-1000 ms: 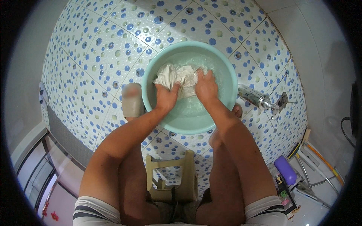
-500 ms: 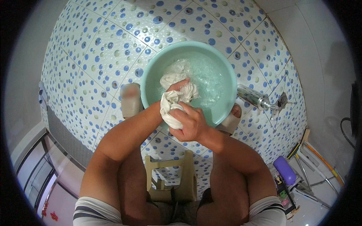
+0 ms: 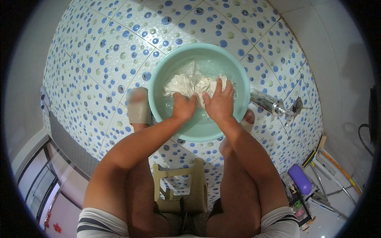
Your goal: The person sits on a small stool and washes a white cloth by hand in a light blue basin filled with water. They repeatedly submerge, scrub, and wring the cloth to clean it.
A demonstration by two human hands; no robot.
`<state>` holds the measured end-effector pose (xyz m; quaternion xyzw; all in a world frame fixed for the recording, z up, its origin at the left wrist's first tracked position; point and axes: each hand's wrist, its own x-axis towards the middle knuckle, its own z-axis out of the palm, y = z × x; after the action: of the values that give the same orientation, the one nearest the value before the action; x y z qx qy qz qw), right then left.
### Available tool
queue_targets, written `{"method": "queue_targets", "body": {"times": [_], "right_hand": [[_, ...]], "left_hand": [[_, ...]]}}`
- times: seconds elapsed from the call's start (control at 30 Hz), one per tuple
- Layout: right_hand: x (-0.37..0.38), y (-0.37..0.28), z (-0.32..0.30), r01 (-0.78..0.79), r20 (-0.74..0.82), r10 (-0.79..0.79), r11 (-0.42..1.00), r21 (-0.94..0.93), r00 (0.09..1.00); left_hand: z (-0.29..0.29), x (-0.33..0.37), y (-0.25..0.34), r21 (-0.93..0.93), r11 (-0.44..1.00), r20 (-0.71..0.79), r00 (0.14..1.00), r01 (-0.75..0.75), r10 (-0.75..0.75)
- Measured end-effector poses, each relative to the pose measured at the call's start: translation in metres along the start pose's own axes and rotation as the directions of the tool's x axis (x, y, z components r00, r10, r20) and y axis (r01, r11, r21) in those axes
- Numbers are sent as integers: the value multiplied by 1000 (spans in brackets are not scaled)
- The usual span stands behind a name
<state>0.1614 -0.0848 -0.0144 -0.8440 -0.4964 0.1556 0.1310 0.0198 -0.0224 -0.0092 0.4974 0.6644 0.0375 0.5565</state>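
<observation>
A bunched, wet white cloth [image 3: 178,84] lies in the water of a round light-green basin [image 3: 154,85]. My left hand [image 3: 184,107] grips the cloth's near left side, its fingers tucked under the folds and mostly hidden. Over the right part my right hand [image 3: 219,103] is curled, with the fingertips pressed into the fabric and the thumb toward the left hand. Both hands are low inside the basin, a little apart. What kind of cloth or garment it is cannot be made out.
The basin stands on spotted tiles between my sandalled feet [image 3: 139,107]. Right of it lies a clear pump bottle [image 3: 270,104] near a floor drain [image 3: 297,106]. Below is a beige plastic stool [image 3: 198,182]. A purple container [image 3: 299,179] and metal poles stand at the lower right.
Both hands have gone down and forward into the basin. The cloth, previously lifted and bunched between them near the rim, is now spread wider in the water.
</observation>
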Motion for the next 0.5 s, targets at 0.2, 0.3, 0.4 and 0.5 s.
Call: {"method": "queue_targets", "body": {"times": [0.2, 0.3, 0.4, 0.5], "right_hand": [[15, -1, 15, 144, 254, -84, 964, -225, 963], [27, -3, 19, -2, 260, 3, 1000, -4, 966], [20, -3, 0, -78, 147, 40, 960, 268, 988], [-6, -27, -32, 83, 49, -122, 871, 485, 991]], "left_hand": [[11, 22, -18, 253, 967, 27, 998, 41, -50], [17, 22, -24, -106, 962, 136, 962, 250, -235], [3, -15, 40, -417, 728, 436, 822, 545, -365], [-9, 3, 33, -572, 509, 701, 706, 643, -102]]}}
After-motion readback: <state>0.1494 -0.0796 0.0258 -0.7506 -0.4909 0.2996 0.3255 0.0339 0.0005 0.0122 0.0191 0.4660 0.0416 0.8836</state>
